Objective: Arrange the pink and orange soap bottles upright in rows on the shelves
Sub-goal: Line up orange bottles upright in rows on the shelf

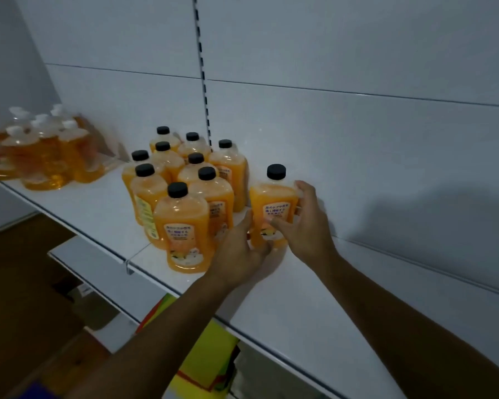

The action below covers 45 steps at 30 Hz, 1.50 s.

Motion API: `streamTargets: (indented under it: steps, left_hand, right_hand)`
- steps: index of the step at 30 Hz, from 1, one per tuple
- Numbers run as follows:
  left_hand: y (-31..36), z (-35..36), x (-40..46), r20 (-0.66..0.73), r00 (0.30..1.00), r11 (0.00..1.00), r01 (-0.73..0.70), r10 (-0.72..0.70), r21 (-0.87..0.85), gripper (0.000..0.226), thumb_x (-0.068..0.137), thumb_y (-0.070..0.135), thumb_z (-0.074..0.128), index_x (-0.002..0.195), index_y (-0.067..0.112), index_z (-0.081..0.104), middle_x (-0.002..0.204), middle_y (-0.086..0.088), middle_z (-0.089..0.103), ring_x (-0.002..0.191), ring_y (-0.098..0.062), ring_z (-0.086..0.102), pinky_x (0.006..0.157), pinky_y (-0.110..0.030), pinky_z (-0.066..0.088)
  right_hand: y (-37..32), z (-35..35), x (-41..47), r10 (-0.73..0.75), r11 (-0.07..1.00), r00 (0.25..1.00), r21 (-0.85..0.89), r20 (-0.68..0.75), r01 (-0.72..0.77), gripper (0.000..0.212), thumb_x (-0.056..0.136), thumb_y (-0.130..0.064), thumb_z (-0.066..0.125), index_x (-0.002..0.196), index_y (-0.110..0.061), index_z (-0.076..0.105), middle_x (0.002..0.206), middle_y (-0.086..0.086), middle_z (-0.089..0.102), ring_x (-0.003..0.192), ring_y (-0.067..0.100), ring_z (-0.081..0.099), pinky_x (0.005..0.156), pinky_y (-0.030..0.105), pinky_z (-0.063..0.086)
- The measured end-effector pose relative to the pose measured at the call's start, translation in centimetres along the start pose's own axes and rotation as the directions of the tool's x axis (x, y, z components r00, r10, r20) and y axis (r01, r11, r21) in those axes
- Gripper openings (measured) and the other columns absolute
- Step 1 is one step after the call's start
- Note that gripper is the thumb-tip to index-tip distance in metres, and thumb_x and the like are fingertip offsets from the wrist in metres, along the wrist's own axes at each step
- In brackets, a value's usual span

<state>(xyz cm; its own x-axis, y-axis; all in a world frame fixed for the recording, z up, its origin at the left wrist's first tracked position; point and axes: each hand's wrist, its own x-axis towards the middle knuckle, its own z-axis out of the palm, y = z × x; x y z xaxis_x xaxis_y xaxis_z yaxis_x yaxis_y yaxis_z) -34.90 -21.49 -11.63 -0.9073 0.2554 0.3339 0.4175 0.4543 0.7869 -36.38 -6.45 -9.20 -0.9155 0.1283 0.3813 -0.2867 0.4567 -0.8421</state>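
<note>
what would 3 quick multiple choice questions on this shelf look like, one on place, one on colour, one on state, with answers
1. Where does the held bottle stand relative to the cluster of black-capped bottles?
A. to its right, apart from it
B. behind it
C. in its middle

2. What colour is the held bottle's cap?
A. white
B. black
C. pink

3. How is the held bottle standing?
A. on its side
B. upside down
C. upright on the shelf

Answers:
1 A, a gap of bare shelf separates it from the cluster.
2 B, the cap is black like the cluster's; the white caps are on the far-left bottles.
3 C, cap on top, base on the shelf, with the left hand and right hand around it.
</note>
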Motion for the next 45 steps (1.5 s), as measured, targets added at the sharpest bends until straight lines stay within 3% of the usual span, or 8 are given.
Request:
streamTargets:
  steps: [8,12,15,21,29,33,39,45]
  left_hand:
    - [-1.0,-1.7,0.4,0.026,1.0,1.0,0.016,-0.015,-0.025,0.067,0.089,0.023,0.064,0.145,0.034,0.028,0.134,0.015,0.054,0.12,-0.003,0.053,0.101,-0.035,0.048]
    - [-1.4,-1.4,0.7,0.054,0.998,1.0,0.02,-0.019,-0.022,0.068,0.091,0.024,0.063,0.146,0.033,0.025,0.136,0.015,0.053,0.123,-0.004,0.051,0.104,-0.031,0.045]
    - [-1.7,-1.4,1.0,0.069,0.997,1.0,0.02,-0.021,0.008,0.07,0.092,0.025,0.062,0.148,0.034,0.019,0.139,0.012,0.052,0.124,-0.006,0.051,0.104,-0.029,0.044]
    - [-2.6,-1.2,0.7,0.114,0.992,0.989,0.037,-0.054,0.145,0.08,0.093,0.029,0.059,0.15,0.031,0.002,0.142,0.005,0.049,0.12,-0.012,0.056,0.098,-0.031,0.048]
    - [-2.7,-0.3,-0.9,0.116,0.993,0.948,-0.031,-0.007,0.317,0.081,0.088,0.048,0.053,0.149,0.028,0.004,0.153,0.0,0.033,0.129,-0.018,0.046,0.104,-0.039,0.043]
    - [-2.2,0.7,-2.9,0.032,0.998,0.923,-0.064,0.056,0.38,0.065,0.089,0.047,0.053,0.146,0.026,0.029,0.148,0.006,0.039,0.132,-0.013,0.04,0.109,-0.031,0.035]
    - [-1.5,1.9,-5.5,0.018,0.994,0.933,0.096,-0.108,0.346,0.062,0.093,0.046,0.054,0.146,0.022,0.033,0.151,0.005,0.038,0.135,-0.015,0.039,0.109,-0.028,0.033]
    - [-0.4,1.8,-4.5,-0.028,0.998,0.991,0.061,-0.058,0.12,0.073,0.09,0.035,0.062,0.15,0.024,0.022,0.153,0.008,0.033,0.139,-0.012,0.033,0.11,-0.028,0.028]
  right_hand:
    - [0.3,3.2,2.3,0.009,1.0,0.999,0.004,0.046,-0.009,0.076,0.078,-0.024,0.079,0.139,-0.024,0.033,0.124,-0.005,0.055,0.107,0.011,0.059,0.078,0.017,0.051]
    - [1.1,3.6,2.8,0.023,0.999,0.999,-0.023,0.034,-0.023,0.079,0.077,-0.027,0.08,0.141,-0.022,0.034,0.129,0.0,0.056,0.113,0.017,0.061,0.085,0.027,0.056]
    - [1.2,3.6,3.3,0.027,0.999,0.999,-0.045,0.035,-0.025,0.081,0.078,-0.027,0.079,0.144,-0.021,0.032,0.132,0.001,0.054,0.115,0.017,0.059,0.082,0.022,0.051]
    - [1.3,3.7,3.3,0.06,0.997,0.997,-0.057,0.044,-0.058,0.085,0.078,-0.028,0.079,0.146,-0.023,0.028,0.137,0.001,0.051,0.119,0.02,0.057,0.087,0.029,0.052]
    - [1.6,3.6,1.8,0.05,0.999,0.997,-0.02,0.056,-0.049,0.086,0.082,-0.033,0.075,0.15,-0.024,0.023,0.143,0.0,0.044,0.125,0.016,0.05,0.082,0.013,0.046]
    - [2.5,2.8,-0.9,0.14,0.987,0.99,-0.083,0.035,-0.137,0.079,0.083,-0.046,0.069,0.147,-0.026,0.027,0.147,0.002,0.039,0.13,0.021,0.046,0.094,0.035,0.049]
    - [3.6,0.9,-3.9,0.253,0.961,0.967,-0.117,0.017,-0.25,0.064,0.089,-0.029,0.067,0.143,-0.022,0.034,0.146,0.002,0.043,0.126,0.019,0.049,0.094,0.027,0.045]
    - [2.4,-0.9,-2.8,0.173,0.976,0.984,-0.143,0.032,-0.167,0.07,0.087,-0.032,0.069,0.145,-0.021,0.031,0.148,0.003,0.041,0.127,0.022,0.049,0.1,0.038,0.048]
